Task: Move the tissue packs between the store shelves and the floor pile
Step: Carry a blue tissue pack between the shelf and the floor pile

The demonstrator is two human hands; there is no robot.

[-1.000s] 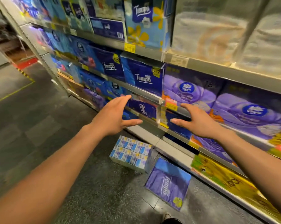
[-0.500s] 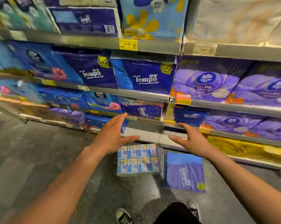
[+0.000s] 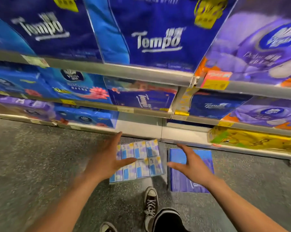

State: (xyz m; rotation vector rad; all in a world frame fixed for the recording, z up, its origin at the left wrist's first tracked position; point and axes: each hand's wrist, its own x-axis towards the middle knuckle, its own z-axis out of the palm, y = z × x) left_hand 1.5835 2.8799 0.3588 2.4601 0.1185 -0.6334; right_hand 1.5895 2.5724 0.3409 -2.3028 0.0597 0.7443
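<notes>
Two tissue packs lie flat on the floor in front of the bottom shelf. The left one is a multipack of small blue-and-white pocket tissues [image 3: 144, 158]. The right one is a purple-blue Tempo pack [image 3: 201, 166]. My left hand [image 3: 108, 158] hovers over the multipack's left edge, fingers spread, holding nothing. My right hand [image 3: 190, 163] hovers over the Tempo pack's left part, also spread and empty. Both hands are above the packs; contact cannot be told. Shelves [image 3: 141, 71] above are full of blue and purple tissue packs.
The bottom shelf has a bare gap [image 3: 141, 126] right behind the floor packs. A yellow pack [image 3: 250, 139] lies on the bottom shelf to the right. My sneakers [image 3: 151, 203] stand just behind the packs on the grey floor [image 3: 32, 156].
The view has tilted down and closer to the shelves. Both hands have dropped from the shelf level toward the two packs on the floor, still empty and spread.
</notes>
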